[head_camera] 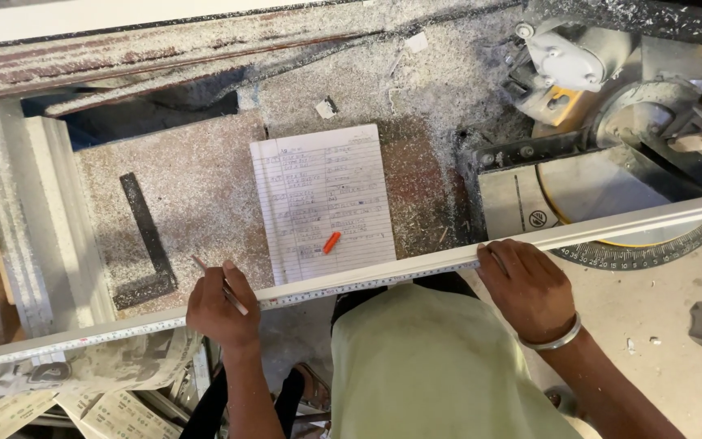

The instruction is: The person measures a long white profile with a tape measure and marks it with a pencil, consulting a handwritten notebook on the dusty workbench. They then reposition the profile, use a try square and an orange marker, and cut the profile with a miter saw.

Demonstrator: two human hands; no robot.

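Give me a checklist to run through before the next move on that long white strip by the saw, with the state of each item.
1. Left hand holds a pencil at the long white strip: ok.
2. Right hand presses on the strip: ok.
3. Tape measure lies along the strip's near edge: ok.
4. Lined paper sheet with handwritten notes is in sight, with an orange piece lying on it: ok.
5. Strip rests across the mitre saw table: ok; whether it sits against the fence: cannot tell.
6. Black square lies apart from the strip, unused: ok.
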